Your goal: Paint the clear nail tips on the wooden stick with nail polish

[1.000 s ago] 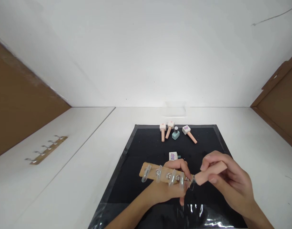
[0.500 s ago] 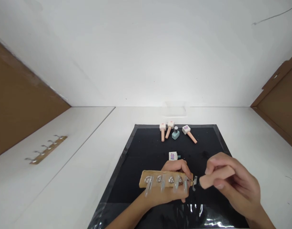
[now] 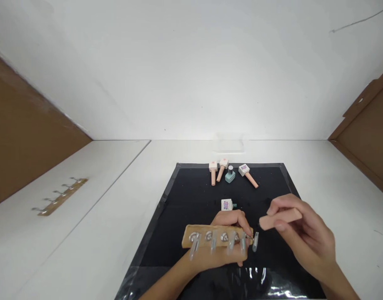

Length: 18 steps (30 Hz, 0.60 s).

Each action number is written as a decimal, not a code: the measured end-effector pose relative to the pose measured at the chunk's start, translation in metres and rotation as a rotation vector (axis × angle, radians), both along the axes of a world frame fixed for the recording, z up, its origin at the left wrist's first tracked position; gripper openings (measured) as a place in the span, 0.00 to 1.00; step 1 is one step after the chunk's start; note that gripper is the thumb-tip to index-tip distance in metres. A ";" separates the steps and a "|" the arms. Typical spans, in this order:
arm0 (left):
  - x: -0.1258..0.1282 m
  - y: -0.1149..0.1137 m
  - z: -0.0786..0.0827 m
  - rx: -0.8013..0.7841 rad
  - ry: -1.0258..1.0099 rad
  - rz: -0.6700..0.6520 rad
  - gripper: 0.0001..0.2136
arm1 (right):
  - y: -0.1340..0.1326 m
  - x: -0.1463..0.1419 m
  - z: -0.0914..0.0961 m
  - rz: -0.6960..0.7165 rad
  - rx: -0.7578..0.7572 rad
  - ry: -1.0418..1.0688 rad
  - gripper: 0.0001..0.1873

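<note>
My left hand point(image 3: 222, 256) is closed around a tan nail tip stand point(image 3: 214, 229). Clear nail tips point(image 3: 196, 246) stick out from its small metal mounts, and one more clear tip point(image 3: 255, 241) stands off its right end. My right hand point(image 3: 310, 237) grips a peach nail polish cap point(image 3: 280, 218) between thumb and fingers. The cap's narrow end points left, just above the rightmost tip and apart from it; any brush is too small to make out clearly. Beyond my left hand lies an opened white polish bottle point(image 3: 226, 204) with a teal neck.
On the black mat point(image 3: 191, 187) lie several polish bottles: white ones with peach caps point(image 3: 213, 175) and a teal one point(image 3: 230, 176). A clear tray point(image 3: 229, 145) stands behind the mat. Another stand with tips point(image 3: 63, 196) rests at the left. Brown cardboard walls point(image 3: 28, 133) flank the white table.
My right hand has lifted the polish cap slightly up and left, away from the end tip. That tip has turned and now hangs more lengthwise. My left hand stays nearly still.
</note>
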<state>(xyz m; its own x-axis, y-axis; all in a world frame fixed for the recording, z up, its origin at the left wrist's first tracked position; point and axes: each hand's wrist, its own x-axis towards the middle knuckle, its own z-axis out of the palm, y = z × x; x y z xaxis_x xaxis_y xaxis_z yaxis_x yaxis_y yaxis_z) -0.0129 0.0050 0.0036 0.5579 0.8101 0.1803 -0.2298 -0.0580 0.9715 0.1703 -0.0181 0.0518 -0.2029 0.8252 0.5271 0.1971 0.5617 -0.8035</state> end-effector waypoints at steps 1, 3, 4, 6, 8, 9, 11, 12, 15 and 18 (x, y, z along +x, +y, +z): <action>0.000 0.000 0.000 0.001 -0.004 0.002 0.11 | 0.000 0.000 0.000 -0.034 0.003 0.025 0.10; 0.000 0.000 0.000 0.004 0.008 0.012 0.11 | 0.000 0.000 0.001 -0.005 0.019 0.058 0.10; 0.000 0.000 0.000 0.005 0.017 0.017 0.11 | 0.000 -0.001 0.002 0.052 0.028 0.053 0.10; 0.000 0.000 0.000 0.004 0.020 0.018 0.10 | -0.001 -0.001 0.004 0.151 0.038 0.010 0.09; 0.000 -0.001 -0.001 -0.024 -0.008 0.005 0.09 | -0.001 -0.001 0.003 0.127 0.030 -0.021 0.09; 0.000 -0.001 -0.002 -0.054 -0.036 -0.013 0.10 | -0.002 0.000 0.002 0.071 0.023 -0.016 0.09; 0.000 -0.001 -0.003 -0.123 -0.096 -0.049 0.10 | -0.002 0.002 -0.001 -0.031 0.017 0.025 0.10; 0.000 -0.002 -0.003 -0.147 -0.119 -0.060 0.10 | -0.003 0.002 -0.003 -0.038 0.021 0.047 0.10; 0.001 -0.002 -0.004 -0.168 -0.143 -0.074 0.10 | -0.003 0.004 -0.005 0.059 0.013 0.048 0.10; 0.002 -0.003 -0.005 -0.198 -0.177 -0.097 0.10 | -0.003 0.004 -0.006 0.030 -0.014 0.042 0.10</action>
